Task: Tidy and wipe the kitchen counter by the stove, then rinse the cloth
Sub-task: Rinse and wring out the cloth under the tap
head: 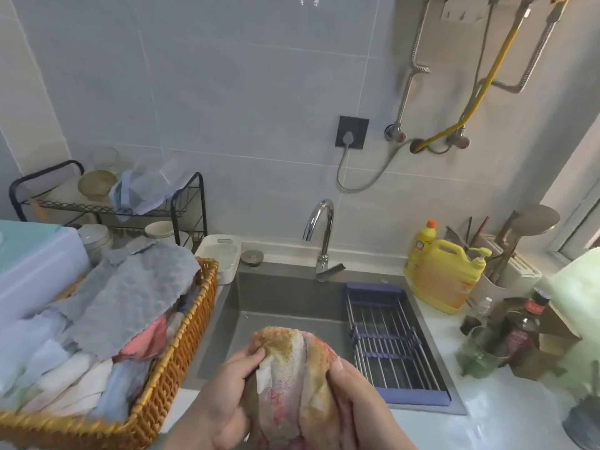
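Cloth [293, 381] is bunched up between both hands right at the front edge of the sink [285, 303], so this looks like the rinse step, wiping's probably behind us. Left hand [224, 397] has its fingers curled round the left side with the thumb pinching a fold, right hand [360, 404] is wrapped round the right side. Just beside on the left sits a wicker basket [181, 362] stuffed with rags, and on the right a drain rack [389, 345] lies across the basin. Further back the faucet [321, 235] isn't running as far as I can see, no stream visible. Next move I'd guess: free one hand, reach back for the tap handle, then get the cloth under the spout. Yellow detergent jug [444, 274] stands on the desk right of the sink.
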`<state>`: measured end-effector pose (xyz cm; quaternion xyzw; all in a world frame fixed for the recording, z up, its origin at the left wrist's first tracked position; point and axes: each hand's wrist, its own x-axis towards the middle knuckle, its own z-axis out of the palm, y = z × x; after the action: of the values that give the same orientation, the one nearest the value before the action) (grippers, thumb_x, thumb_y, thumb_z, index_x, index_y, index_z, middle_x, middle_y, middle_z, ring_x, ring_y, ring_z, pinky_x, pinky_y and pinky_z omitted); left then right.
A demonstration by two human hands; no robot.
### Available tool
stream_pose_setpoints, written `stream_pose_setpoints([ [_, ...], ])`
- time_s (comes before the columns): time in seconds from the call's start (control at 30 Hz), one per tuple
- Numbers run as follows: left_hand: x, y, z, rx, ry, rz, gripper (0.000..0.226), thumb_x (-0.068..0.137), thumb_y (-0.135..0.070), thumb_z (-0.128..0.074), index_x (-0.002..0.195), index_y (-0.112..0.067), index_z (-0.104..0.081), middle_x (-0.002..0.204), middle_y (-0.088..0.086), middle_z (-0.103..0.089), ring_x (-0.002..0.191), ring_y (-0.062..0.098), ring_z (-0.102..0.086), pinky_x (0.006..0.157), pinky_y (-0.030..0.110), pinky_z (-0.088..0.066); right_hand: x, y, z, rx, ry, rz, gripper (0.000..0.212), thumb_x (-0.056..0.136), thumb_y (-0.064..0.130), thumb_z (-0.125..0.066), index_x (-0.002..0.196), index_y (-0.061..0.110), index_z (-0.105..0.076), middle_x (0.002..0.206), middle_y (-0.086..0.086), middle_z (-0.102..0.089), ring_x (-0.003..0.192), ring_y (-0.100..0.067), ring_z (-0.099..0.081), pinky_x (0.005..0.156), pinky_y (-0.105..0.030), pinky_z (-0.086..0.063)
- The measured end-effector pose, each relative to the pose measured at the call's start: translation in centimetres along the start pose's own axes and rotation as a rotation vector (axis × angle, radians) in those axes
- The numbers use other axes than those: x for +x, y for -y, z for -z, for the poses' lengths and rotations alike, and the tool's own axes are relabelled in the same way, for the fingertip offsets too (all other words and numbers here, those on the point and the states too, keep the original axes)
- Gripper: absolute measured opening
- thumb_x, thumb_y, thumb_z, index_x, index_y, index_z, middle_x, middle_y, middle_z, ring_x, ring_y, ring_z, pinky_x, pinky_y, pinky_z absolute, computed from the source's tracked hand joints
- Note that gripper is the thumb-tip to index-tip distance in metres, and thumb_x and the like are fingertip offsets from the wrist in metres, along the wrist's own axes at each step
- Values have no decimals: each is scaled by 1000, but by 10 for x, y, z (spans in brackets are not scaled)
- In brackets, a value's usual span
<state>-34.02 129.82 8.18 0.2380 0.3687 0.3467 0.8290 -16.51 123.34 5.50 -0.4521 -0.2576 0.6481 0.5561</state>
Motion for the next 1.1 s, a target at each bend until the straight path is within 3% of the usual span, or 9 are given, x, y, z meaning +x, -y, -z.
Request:
stream_pose_setpoints([
  [0.2, 73, -51, 0, -109, 174, 215, 43, 98, -25, -41, 118, 3, -66, 123, 30, -61, 108, 44, -63, 86, 49, -51, 64, 25, -33, 110, -44, 151, 43, 84, 22, -69, 126, 10, -64, 126, -20, -64, 119, -34, -60, 109, -51, -38],
  [0.4, 132, -59, 4, -239, 218, 272, 60, 94, -37, -36, 122, 9, -60, 129, 34, -54, 124, 46, -50, 113, 54, -28, 113, 38, -41, 102, -194, 115, 50, 93, 33, -54, 134, 5, -55, 131, -21, -60, 125, -35, -56, 111, -52, -37],
  [0.67, 200, -56, -6, -216, 178, 320, 61, 92, -40, -37, 126, 7, -59, 132, 34, -52, 121, 46, -53, 113, 53, -27, 157, 59, -14, 329, -221, 14, 51, 100, 28, -34, 111, -7, -68, 113, -30, -67, 100, -36, -69, 75, -38, -61],
  [0.73, 218, -56, -7, -185, 167, 322, 62, 91, -39, -37, 122, 8, -61, 130, 34, -54, 116, 46, -57, 111, 52, -31, 173, 67, -1, 275, -251, -23, 49, 99, 28, -37, 104, -6, -72, 108, -29, -68, 91, -34, -72, 68, -36, -61],
  [0.87, 255, -56, -13, -131, 95, 293, 57, 89, -37, -43, 122, 4, -63, 130, 30, -56, 120, 44, -55, 112, 51, -31, 211, 75, 38, 47, -349, -28, 46, 102, 30, -37, 107, 2, -73, 112, -26, -69, 108, -35, -66, 103, -48, -46],
  [0.97, 279, -55, -17, -98, 31, 276, 53, 87, -36, -46, 118, 3, -66, 121, 29, -62, 108, 42, -61, 104, 49, -40, 234, 81, 66, -65, -425, -46, 45, 101, 29, -44, 113, -11, -59, 103, -33, -65, 96, -37, -65, 88, -40, -52],
  [1.0, 286, -55, -18, -94, 14, 273, 53, 88, -36, -46, 117, 3, -66, 120, 29, -63, 107, 42, -62, 103, 49, -41, 241, 85, 74, -114, -462, -41, 43, 100, 29, -46, 112, -11, -58, 95, -32, -62, 86, -16, -52, 83, -38, -50],
  [1.03, 293, -55, -19, -97, -1, 269, 53, 88, -37, -46, 118, 3, -66, 121, 29, -62, 108, 42, -61, 102, 49, -41, 247, 90, 82, -194, -494, -41, 38, 100, 29, -47, 108, -5, -62, 95, -28, -63, 116, -40, -52, 86, -38, -49],
  [1.1, 306, -54, -22, -103, -40, 259, 52, 88, -36, -46, 115, 3, -67, 116, 29, -65, 103, 42, -62, 98, 48, -43, 260, 97, 100, -345, -540, -35, 24, 100, 29, -48, 103, 14, -68, 101, -8, -69, 99, -25, -64, 100, -44, -48],
])
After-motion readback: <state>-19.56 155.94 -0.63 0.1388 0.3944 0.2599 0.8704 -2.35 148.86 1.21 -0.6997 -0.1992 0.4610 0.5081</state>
